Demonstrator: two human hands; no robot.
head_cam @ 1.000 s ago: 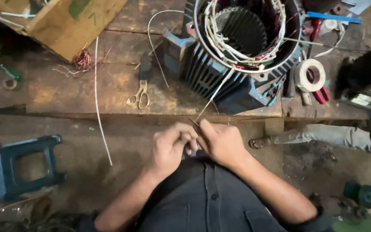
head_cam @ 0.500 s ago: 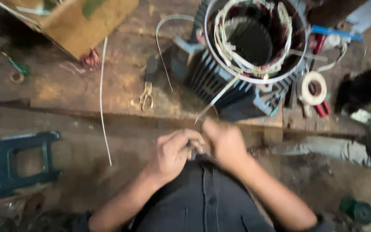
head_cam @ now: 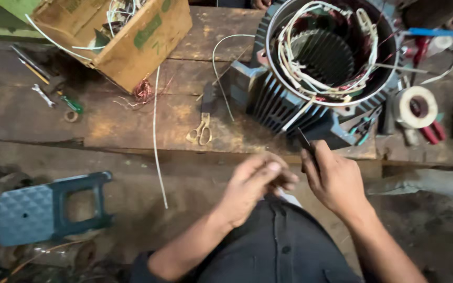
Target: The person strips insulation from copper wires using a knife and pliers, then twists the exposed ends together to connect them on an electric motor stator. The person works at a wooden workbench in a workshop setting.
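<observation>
My left hand (head_cam: pixel 255 183) hovers over my lap in front of the bench edge. Its fingertips are pinched against the thumb, and anything between them is too small to see. My right hand (head_cam: pixel 336 178) is a short gap to its right, closed on a thin dark blade (head_cam: pixel 305 140) that points up towards the motor. A large finned motor stator (head_cam: pixel 289 99) with looped white and copper windings stands on the wooden bench (head_cam: pixel 106 120) just beyond my hands. A white lead (head_cam: pixel 297 112) hangs from its rim towards them.
Scissors (head_cam: pixel 200 131) lie on the bench left of the motor. A cardboard box (head_cam: pixel 142 36) of wire sits at the back left, with a long white wire (head_cam: pixel 155 141) drooping over the edge. A tape roll (head_cam: pixel 415 107) and red-handled pliers (head_cam: pixel 433 131) lie right. A blue stool (head_cam: pixel 43 207) stands lower left.
My hands were joined at the end of the white lead; now they have separated slightly and the blade shows in my right hand. The view has moved closer to the bench.
</observation>
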